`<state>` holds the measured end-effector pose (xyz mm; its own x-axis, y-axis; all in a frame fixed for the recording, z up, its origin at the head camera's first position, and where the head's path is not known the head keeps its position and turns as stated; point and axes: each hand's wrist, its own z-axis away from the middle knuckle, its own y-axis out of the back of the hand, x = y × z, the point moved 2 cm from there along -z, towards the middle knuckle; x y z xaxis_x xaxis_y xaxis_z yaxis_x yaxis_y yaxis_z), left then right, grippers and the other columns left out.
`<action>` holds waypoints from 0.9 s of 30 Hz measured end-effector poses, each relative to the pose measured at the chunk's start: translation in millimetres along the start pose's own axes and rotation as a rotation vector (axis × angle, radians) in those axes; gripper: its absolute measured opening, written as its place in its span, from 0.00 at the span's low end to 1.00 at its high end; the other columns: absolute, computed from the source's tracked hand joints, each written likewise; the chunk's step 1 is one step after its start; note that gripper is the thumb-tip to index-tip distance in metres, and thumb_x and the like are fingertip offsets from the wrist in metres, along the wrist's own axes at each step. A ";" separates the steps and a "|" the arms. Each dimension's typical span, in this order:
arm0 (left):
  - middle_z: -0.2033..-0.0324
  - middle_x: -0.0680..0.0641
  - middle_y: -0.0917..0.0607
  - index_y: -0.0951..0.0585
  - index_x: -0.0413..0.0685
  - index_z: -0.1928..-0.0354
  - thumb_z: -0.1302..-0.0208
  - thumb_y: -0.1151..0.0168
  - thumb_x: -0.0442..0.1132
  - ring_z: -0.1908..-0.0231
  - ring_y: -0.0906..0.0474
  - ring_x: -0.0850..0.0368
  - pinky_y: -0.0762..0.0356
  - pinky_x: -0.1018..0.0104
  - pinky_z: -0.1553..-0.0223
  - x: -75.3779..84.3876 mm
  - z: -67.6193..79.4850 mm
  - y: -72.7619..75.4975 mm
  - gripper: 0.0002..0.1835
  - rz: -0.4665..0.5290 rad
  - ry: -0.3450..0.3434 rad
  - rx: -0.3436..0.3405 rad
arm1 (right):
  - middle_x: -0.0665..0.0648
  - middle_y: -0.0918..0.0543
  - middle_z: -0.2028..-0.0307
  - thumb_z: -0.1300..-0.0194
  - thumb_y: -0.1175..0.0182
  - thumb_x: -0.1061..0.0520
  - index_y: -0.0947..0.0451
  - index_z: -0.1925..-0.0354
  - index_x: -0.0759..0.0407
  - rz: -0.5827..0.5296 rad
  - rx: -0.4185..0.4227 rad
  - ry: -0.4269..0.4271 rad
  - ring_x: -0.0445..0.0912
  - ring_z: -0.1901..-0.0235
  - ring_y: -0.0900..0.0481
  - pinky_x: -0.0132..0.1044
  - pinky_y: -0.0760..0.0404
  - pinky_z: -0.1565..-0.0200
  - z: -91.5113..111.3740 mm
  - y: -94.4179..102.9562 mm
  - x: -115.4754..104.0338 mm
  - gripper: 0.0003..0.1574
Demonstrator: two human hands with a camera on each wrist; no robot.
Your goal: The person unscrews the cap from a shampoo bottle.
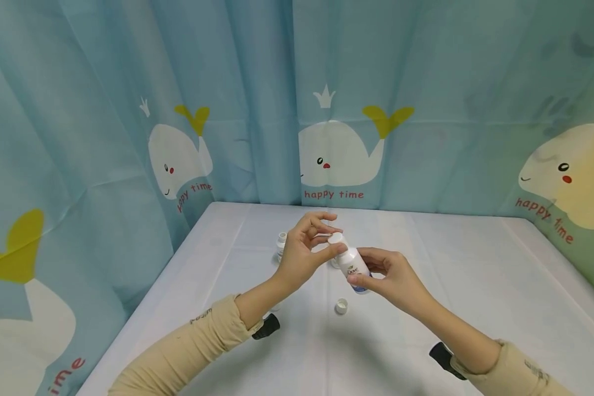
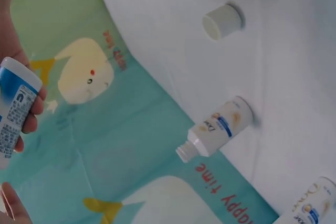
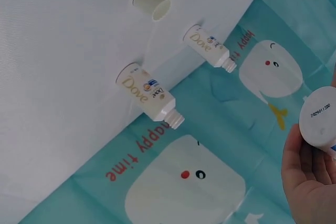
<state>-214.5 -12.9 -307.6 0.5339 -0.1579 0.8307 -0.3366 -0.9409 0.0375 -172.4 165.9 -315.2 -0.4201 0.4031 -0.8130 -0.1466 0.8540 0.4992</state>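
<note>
In the head view my right hand grips the body of a small white Dove bottle with a blue lower end, held tilted above the table. The thumb and fingers of my left hand pinch its white cap at the upper end; whether the cap is loose or tight is hidden. The back label of the held bottle faces the left wrist view. Its round base, stamped with numbers, shows in the right wrist view above the palm of my right hand.
Two uncapped Dove bottles stand on the white table beyond my hands. A loose white cap lies nearer me, and a second cap is partly covered by my left arm. A blue whale-print curtain borders the table.
</note>
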 end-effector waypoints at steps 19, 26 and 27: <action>0.36 0.34 0.32 0.31 0.27 0.40 0.29 0.52 0.33 0.35 0.35 0.45 0.32 0.64 0.37 1.8 -1.3 6.5 0.20 -0.032 -0.079 -0.322 | 0.64 0.16 0.57 0.43 0.34 0.59 0.25 0.47 0.70 -0.029 -0.001 -0.033 0.37 0.64 0.18 0.30 0.17 0.61 -0.7 4.0 3.0 0.27; 0.43 0.33 0.24 0.27 0.29 0.43 0.32 0.46 0.36 0.40 0.27 0.45 0.25 0.65 0.43 1.7 -1.9 5.7 0.20 -0.004 -0.017 -0.268 | 0.63 0.16 0.57 0.43 0.33 0.58 0.25 0.47 0.70 -0.003 0.000 -0.038 0.38 0.64 0.18 0.29 0.18 0.59 -1.1 4.2 2.3 0.27; 0.44 0.33 0.24 0.27 0.29 0.43 0.33 0.46 0.36 0.41 0.26 0.45 0.25 0.66 0.44 1.8 -2.1 5.5 0.21 -0.003 -0.004 -0.255 | 0.63 0.16 0.57 0.43 0.33 0.58 0.25 0.47 0.70 -0.001 0.000 -0.040 0.38 0.64 0.18 0.29 0.18 0.59 -1.3 4.4 2.3 0.28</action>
<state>-217.0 -17.7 -304.7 0.5379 -0.1572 0.8282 -0.5198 -0.8353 0.1790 -175.1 170.1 -314.5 -0.3839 0.4150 -0.8249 -0.1467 0.8546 0.4982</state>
